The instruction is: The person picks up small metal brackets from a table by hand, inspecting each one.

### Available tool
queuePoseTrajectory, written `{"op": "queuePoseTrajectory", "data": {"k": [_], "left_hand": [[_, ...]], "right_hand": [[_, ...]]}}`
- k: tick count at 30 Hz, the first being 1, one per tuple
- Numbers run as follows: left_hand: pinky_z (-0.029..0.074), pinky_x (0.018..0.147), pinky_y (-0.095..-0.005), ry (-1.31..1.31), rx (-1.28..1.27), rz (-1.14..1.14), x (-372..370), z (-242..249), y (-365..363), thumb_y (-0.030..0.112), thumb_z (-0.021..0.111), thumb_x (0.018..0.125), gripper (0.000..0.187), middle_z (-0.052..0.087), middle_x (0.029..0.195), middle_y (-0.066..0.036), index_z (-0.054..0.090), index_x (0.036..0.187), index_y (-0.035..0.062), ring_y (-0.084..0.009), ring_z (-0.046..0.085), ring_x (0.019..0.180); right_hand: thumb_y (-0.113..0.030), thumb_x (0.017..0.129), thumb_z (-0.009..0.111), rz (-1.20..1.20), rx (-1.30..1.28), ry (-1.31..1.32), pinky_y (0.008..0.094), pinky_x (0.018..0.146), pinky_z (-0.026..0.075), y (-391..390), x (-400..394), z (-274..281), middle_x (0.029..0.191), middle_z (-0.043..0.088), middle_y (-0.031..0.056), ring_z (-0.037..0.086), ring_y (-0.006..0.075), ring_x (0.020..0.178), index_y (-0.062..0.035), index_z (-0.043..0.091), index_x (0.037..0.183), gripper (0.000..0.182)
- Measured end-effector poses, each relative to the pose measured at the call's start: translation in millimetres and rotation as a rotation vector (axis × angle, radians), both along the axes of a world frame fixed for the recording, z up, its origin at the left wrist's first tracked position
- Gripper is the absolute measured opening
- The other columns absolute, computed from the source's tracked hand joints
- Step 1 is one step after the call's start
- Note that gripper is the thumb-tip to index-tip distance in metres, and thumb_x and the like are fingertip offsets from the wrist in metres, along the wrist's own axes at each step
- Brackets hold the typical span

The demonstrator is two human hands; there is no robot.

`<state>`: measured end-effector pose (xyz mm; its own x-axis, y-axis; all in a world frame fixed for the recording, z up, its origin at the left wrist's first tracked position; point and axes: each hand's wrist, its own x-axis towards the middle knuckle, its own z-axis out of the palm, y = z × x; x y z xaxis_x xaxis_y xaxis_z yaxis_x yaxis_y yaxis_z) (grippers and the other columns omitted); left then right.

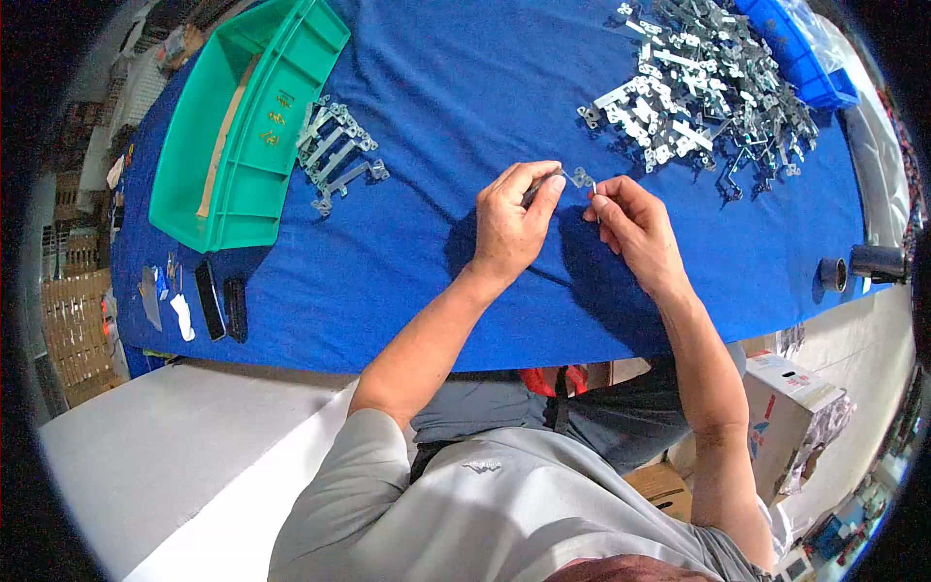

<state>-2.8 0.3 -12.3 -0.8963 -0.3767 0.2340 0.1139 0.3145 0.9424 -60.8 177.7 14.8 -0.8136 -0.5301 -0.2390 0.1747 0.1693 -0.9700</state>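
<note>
Above the blue cloth, my left hand is closed on a small metal bracket, whose shiny end with holes sticks out past the thumb and forefinger. A dark part of what it grips shows between those fingers. My right hand is closed too, its fingertips pinching at the bracket's free end. Any smaller piece within the right fingers is too small to make out. To the left lies a group of similar metal brackets, set roughly side by side against the green bin.
The green bin stands at left with brass-coloured bits on its wall. A large heap of metal brackets lies at upper right, beside a blue bin. A phone-like black object is at lower left, a dark cylinder at right.
</note>
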Motion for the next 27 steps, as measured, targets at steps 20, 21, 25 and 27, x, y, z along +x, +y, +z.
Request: {"op": "queuePoseTrajectory", "data": {"k": [20,21,25,27], "left_hand": [[0.052,0.066,-0.0296,0.094,-0.218,-0.07,2.2,9.0,4.9,0.008,0.071,0.091,0.016,0.07,0.086,-0.012,0.073,0.104,-0.0006,-0.0185,0.068,0.074],[0.052,0.065,-0.0295,0.107,-0.253,-0.074,2.1,9.8,5.1,0.008,0.071,0.09,0.016,0.069,0.085,-0.012,0.073,0.103,-0.0007,-0.0194,0.067,0.073],[0.05,0.063,-0.0301,0.053,-0.269,-0.099,3.5,14.2,6.9,0.008,0.071,0.09,0.016,0.068,0.084,-0.011,0.073,0.103,-0.0006,-0.0199,0.065,0.071],[0.05,0.062,-0.0309,0.075,-0.267,-0.098,3.4,11.5,6.5,0.007,0.072,0.089,0.016,0.068,0.083,-0.011,0.073,0.103,-0.0007,-0.0194,0.065,0.069]], "right_hand": [[-0.011,0.094,0.067,-0.072,0.112,0.344,0.0296,0.064,0.047,-0.7,2.3,-4.0,0.087,0.064,0.0081,0.058,0.0126,0.072,-0.0023,0.064,0.108,0.016],[-0.011,0.094,0.068,-0.063,0.127,0.397,0.0297,0.064,0.047,-0.6,1.6,-6.4,0.087,0.063,0.0079,0.058,0.0136,0.072,-0.0025,0.065,0.107,0.016],[-0.011,0.093,0.069,-0.102,0.104,0.582,0.029,0.067,0.046,-0.6,0.2,-7.7,0.091,0.06,0.0069,0.056,0.016,0.075,-0.0034,0.066,0.102,0.012],[-0.011,0.095,0.066,-0.19,-0.02,0.653,0.0266,0.069,0.046,-2.8,-1.0,-3.3,0.09,0.061,0.0041,0.056,0.0136,0.076,-0.003,0.064,0.103,0.012]]}}
